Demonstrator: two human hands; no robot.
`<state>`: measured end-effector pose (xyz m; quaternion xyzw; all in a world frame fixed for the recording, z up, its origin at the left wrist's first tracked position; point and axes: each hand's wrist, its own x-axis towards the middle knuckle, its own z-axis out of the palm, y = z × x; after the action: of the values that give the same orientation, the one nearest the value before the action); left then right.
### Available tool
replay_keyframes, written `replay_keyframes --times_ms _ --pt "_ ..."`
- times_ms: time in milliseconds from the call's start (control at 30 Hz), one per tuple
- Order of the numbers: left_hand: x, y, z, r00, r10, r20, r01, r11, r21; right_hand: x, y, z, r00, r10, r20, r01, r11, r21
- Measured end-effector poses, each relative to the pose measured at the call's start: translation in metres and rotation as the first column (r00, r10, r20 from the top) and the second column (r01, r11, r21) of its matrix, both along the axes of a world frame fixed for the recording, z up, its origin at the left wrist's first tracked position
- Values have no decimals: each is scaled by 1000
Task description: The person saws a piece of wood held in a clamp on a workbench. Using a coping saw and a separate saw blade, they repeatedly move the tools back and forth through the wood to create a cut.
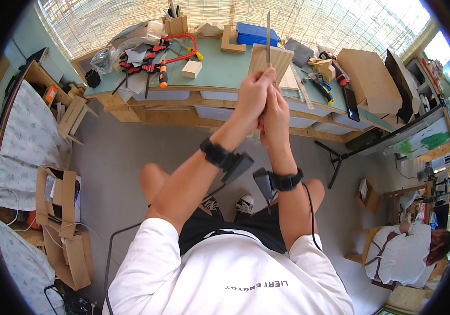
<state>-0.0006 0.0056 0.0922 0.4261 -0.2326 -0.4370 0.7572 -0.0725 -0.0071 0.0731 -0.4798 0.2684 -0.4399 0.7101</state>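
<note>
My left hand [253, 95] and my right hand [276, 113] are closed together around the grip of a saw, just in front of the workbench's near edge. The saw's long, thin blade [268, 31] points away from me and is seen nearly edge-on; its teeth do not show. Behind the blade is a pale wooden board [283, 59], crossed by the blade near its middle. Whether the blade has cut into the board, I cannot tell. My fingers hide the grip and the board's lower part. Black bands with small devices sit on both wrists.
The green-topped workbench [217, 65] carries red clamps [146, 60], a small wood block [192, 69], a blue case [256, 34], a ruler [301, 86], a phone [350, 103] and a cardboard box [367, 79]. A tripod leg [335, 165] stands right. Another person [401, 252] sits at lower right.
</note>
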Motion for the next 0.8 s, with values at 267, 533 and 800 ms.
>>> replay_keyframes --times_ms 267,533,800 --pt "-38 53 -41 1000 -25 10 25 999 43 -51 65 -24 997 61 -43 -55 992 115" --pt "12 -16 0 1000 -16 21 17 999 -29 5 -14 2 999 -9 -33 6 997 -80" --pt "-24 37 -3 998 -60 -15 61 996 66 -46 40 7 989 142 31 -145 979 143"
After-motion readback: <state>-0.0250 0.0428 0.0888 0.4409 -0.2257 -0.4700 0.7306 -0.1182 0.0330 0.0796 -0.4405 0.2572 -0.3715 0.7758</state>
